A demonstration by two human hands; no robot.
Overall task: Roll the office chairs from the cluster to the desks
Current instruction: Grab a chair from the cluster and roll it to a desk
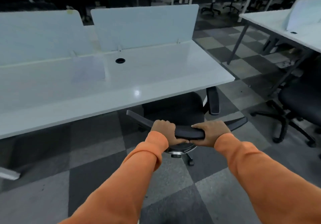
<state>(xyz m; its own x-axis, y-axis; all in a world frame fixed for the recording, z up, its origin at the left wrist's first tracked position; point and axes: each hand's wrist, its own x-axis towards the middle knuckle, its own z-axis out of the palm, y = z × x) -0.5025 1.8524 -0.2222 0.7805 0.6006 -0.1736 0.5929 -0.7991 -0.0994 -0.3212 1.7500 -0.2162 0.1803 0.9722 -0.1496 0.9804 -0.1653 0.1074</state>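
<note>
Head view: office chair (pixel 173 110), seat-first toward desk (pixel 165 77)

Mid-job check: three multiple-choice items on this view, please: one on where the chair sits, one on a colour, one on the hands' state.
1. Where is the held chair?
A) partly under the white desk
B) on the desktop
C) against a wall

2. What colour are the sleeves?
A) blue
B) orange
C) white

3. What are the left hand and right hand doing?
A) hanging free
B) only the left holds
C) both hold the backrest

Answers: 1 A, the desk edge overlaps its front; 2 B, both forearms show orange; 3 C, each hand wraps the backrest top.
</note>
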